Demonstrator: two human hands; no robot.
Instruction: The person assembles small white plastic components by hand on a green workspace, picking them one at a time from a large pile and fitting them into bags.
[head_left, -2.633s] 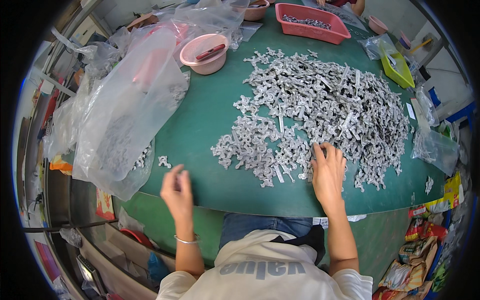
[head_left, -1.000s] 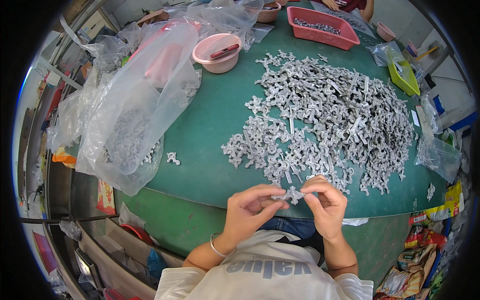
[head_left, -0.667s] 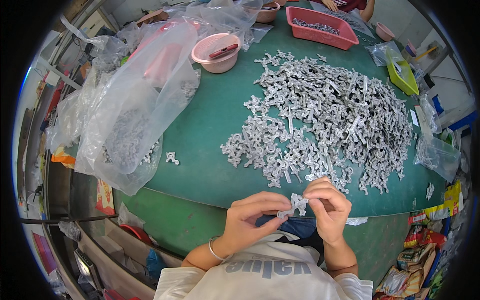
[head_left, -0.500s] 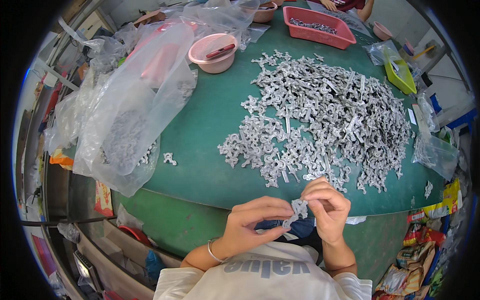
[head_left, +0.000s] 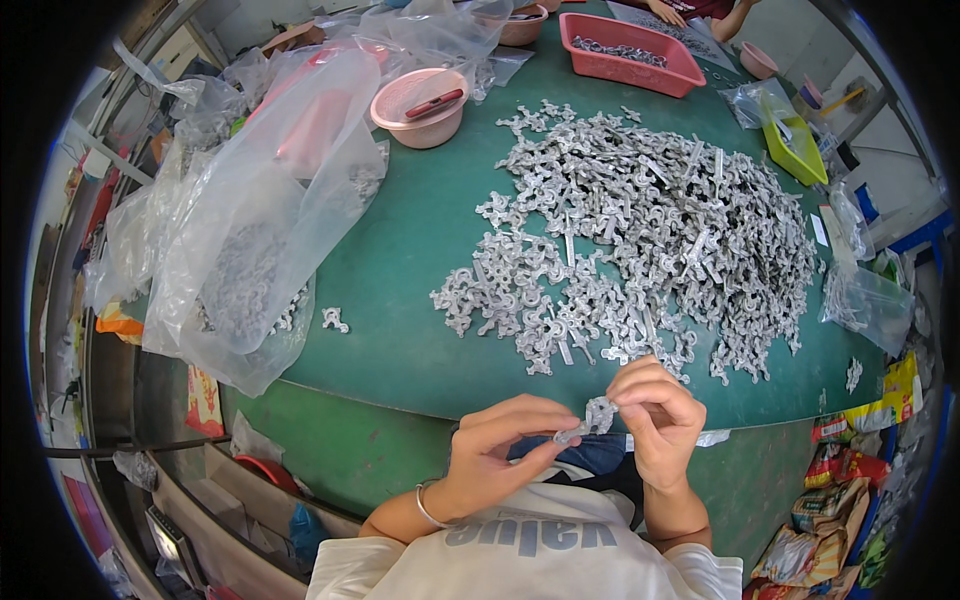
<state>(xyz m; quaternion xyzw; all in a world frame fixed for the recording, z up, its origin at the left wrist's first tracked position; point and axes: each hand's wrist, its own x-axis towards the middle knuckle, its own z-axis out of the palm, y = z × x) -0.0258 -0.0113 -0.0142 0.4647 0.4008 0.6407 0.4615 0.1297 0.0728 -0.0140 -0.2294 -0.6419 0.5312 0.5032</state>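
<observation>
A small grey cast metal part with curved arms is held between my two hands, just in front of the table's near edge. My left hand pinches its lower left end between thumb and fingers. The fingertips of my right hand are closed on its upper right end. Beyond my hands, a large heap of similar metal parts covers much of the green table. One loose metal part lies apart at the left.
A big clear plastic bag with metal parts lies at the left. Behind stand a pink bowl with a red object across it and a pink tray of parts. A yellow-green basket is at right. Another person's hand shows far off.
The metal part has tilted between my fingers, its lower end swinging to the left. My left fingers have shifted slightly left along with it. The heap looks unchanged.
</observation>
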